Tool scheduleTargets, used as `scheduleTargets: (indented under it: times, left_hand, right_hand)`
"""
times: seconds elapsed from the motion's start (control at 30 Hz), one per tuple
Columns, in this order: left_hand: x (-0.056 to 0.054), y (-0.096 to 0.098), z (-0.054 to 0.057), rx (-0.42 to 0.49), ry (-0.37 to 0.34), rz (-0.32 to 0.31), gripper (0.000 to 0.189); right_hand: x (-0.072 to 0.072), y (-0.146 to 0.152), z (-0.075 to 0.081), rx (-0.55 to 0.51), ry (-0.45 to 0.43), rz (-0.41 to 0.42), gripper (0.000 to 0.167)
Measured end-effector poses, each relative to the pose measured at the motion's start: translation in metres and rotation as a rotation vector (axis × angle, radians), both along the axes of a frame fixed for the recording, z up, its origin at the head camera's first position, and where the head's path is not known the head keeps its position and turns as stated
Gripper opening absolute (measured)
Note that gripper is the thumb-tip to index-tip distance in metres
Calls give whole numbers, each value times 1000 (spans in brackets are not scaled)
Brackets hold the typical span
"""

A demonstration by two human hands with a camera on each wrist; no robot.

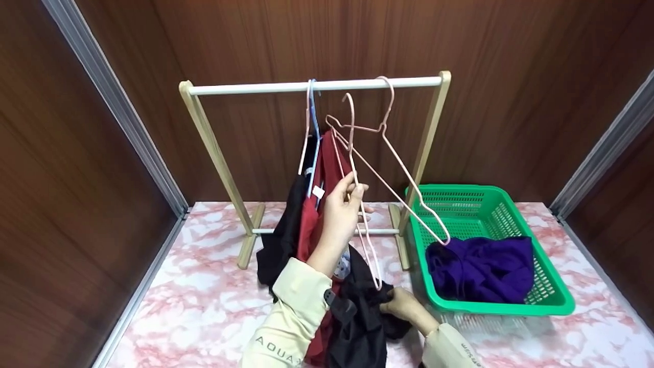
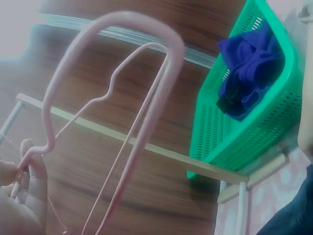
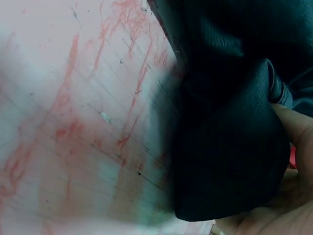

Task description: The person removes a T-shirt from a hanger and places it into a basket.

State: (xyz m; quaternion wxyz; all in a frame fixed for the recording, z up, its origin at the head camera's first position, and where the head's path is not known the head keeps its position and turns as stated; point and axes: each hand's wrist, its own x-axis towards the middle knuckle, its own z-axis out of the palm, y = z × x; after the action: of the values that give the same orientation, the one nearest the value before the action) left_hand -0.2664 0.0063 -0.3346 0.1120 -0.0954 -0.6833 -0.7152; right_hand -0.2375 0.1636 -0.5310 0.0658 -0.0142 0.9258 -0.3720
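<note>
My left hand [image 1: 341, 204] pinches a pink wire hanger [image 1: 352, 122] below its hook, just in front of the rack. In the left wrist view, thumb and fingers close round the bend of the hanger [image 2: 157, 105]. Lower down, my right hand [image 1: 403, 305] grips the edge of a black garment [image 1: 357, 329], which droops over the table below the hanger's lower end. The right wrist view has the thumb and fingers on the folded black cloth [image 3: 230, 152]. Part of that garment is hidden behind my left sleeve.
A white rail [image 1: 240, 89] on a wooden rack carries a red garment [image 1: 329, 158], a black garment [image 1: 283, 240] and another pink hanger [image 1: 403, 166] without clothing. To the right stands a green basket [image 1: 554, 304] with purple cloth [image 1: 490, 271] inside. Wood-patterned walls enclose the table.
</note>
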Motion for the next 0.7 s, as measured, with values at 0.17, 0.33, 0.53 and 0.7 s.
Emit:
scheduleTargets:
  times: [0.17,0.33,0.53,0.7]
  left_hand:
    - [1,0,1,13,33,21,43]
    - [3,1,6,26,51,38,43]
    - [5,1,13,12,71,55,42]
    - [4,2,19,-9,73,68,42]
  right_hand:
    - [0,3,7,-58,-8,-5,13]
    - [-3,8,24,-260,-123,14,15]
    - [-10,15,57,-570,-326,-18,27]
    - [-16,33,80,-800,-377,-17,21]
